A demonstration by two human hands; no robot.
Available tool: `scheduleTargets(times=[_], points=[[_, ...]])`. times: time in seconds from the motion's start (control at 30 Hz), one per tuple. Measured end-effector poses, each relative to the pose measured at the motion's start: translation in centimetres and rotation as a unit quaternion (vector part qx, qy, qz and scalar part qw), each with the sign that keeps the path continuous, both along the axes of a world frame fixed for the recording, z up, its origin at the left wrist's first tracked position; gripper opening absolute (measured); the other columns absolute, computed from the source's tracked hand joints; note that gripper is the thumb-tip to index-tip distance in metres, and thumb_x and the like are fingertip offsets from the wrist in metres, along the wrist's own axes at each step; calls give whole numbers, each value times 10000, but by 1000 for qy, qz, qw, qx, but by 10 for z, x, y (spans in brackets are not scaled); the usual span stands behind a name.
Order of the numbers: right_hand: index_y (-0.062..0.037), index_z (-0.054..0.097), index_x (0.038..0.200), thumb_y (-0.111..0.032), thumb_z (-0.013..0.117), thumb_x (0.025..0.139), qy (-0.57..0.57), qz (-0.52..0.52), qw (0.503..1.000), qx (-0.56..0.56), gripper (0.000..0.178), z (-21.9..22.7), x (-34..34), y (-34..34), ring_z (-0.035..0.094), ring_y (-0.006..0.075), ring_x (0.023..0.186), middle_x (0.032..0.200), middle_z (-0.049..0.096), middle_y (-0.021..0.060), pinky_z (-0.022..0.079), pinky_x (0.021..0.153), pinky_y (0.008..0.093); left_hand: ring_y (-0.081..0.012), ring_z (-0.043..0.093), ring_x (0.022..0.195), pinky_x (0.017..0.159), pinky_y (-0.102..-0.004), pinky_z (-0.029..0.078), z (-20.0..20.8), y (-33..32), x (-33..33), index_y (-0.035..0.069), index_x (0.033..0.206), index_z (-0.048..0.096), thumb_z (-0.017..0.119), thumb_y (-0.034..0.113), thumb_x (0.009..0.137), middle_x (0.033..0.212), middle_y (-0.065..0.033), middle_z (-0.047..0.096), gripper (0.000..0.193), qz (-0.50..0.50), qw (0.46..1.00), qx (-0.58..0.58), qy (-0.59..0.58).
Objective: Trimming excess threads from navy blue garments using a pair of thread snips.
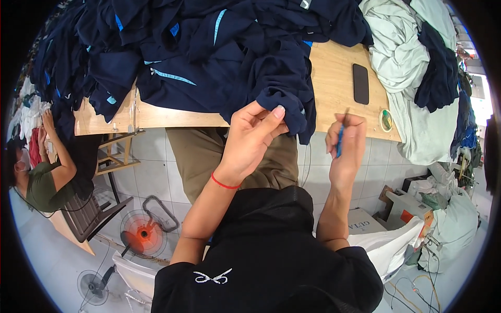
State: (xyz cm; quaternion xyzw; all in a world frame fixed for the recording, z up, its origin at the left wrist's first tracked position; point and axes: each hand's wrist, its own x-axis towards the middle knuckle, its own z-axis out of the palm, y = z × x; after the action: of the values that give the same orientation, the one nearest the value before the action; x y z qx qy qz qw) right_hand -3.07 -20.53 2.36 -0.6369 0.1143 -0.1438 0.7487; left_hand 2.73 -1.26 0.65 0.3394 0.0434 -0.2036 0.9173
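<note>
My left hand [255, 128], with a red string round its wrist, pinches the edge of a navy garment [282, 68] between thumb and fingers. That garment is bunched at the table's near edge and hangs a little over it. To the right, my right hand [348, 136] is closed round a small blue-handled tool [340, 140] with a thin dark tip pointing up. Motion blurs the tool, so I cannot tell its exact kind. The tool is apart from the cloth.
Navy garments with light-blue trim [172, 78] heap across the wooden table [334, 68]. On the right are a black phone [360, 83], a roll of tape [385, 120] and pale green cloth [396, 57]. Another person [47, 177] sits at left, near fans [143, 233]. A carton [364, 221] stands low right.
</note>
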Motion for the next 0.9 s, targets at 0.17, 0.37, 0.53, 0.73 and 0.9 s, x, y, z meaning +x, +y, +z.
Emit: scheduleTargets(times=[0.17, 0.37, 0.53, 0.73, 0.9], points=[[11, 627, 1187, -65, 749, 993, -17, 54, 985, -164, 241, 7, -13, 24, 545, 65, 756, 858, 637, 31, 444, 685, 220, -145, 718, 1036, 943, -309, 584, -2, 10, -10, -35, 1240, 695, 669, 37, 1053, 1136, -84, 753, 203, -23, 999, 25, -18], [26, 675, 1046, -57, 829, 929, -5, 63, 965, -255, 210, 16, -13, 30, 595, 54, 692, 773, 693, 38, 467, 642, 221, -107, 718, 995, 925, -259, 569, 13, 20, -17, -38, 1192, 703, 761, -11, 976, 1065, -78, 773, 225, -15, 989, 117, -92], [36, 672, 993, -35, 828, 922, -23, 82, 976, -200, 185, 14, -10, 29, 665, 60, 742, 815, 748, 75, 510, 681, 226, -119, 726, 1028, 957, -275, 580, 18, 23, -20, -54, 1202, 699, 755, -76, 953, 1107, -94, 770, 256, -8, 983, 129, -133], [23, 685, 985, -28, 834, 905, -24, 91, 972, -217, 177, 14, -11, 31, 653, 67, 711, 808, 743, 76, 502, 664, 229, -129, 729, 1036, 972, -286, 585, 12, 26, -21, -63, 1212, 701, 746, -92, 951, 1123, -101, 768, 266, -9, 984, 109, -141], [17, 690, 986, -36, 842, 896, -38, 88, 971, -217, 184, 12, -11, 33, 646, 69, 693, 795, 737, 72, 491, 639, 232, -130, 732, 1027, 968, -286, 586, 9, 26, -22, -56, 1204, 712, 754, -88, 948, 1105, -98, 772, 262, -14, 985, 106, -137]])
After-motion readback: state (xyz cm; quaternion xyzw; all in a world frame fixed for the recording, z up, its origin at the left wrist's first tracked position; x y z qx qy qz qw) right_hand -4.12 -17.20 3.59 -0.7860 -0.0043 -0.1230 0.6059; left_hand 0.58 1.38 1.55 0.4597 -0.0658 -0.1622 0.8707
